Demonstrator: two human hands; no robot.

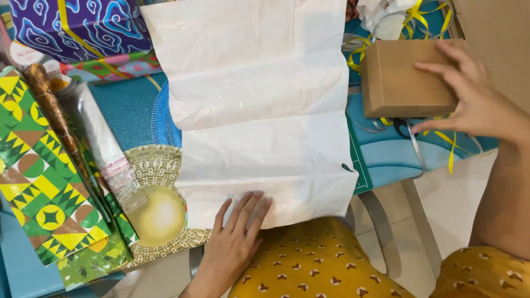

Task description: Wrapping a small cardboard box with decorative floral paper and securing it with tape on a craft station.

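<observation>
Nearest, over a lap in yellow patterned cloth: left hand (234, 237) lying flat, fingers spread and open, pressing down the near edge of the white paper sheet (259, 110). Pinches nothing; only holds the creased sheet flat on the counter (124, 110). Just left of it, a round gold mat (157, 212) partly under the sheet, and beside that a green geometric wrapping paper (38, 182). Farther right, right hand (469, 99) closed around the brown cardboard box (406, 77), fingers over the top, thumb at the near side. Sits just beside the sheet's right edge, on loose yellow ribbon (441, 138). Judged as pinning the sheet while gripping the box; shifting the box calls for clearing that ribbon. Farthest, a purple patterned box (83, 27).
</observation>
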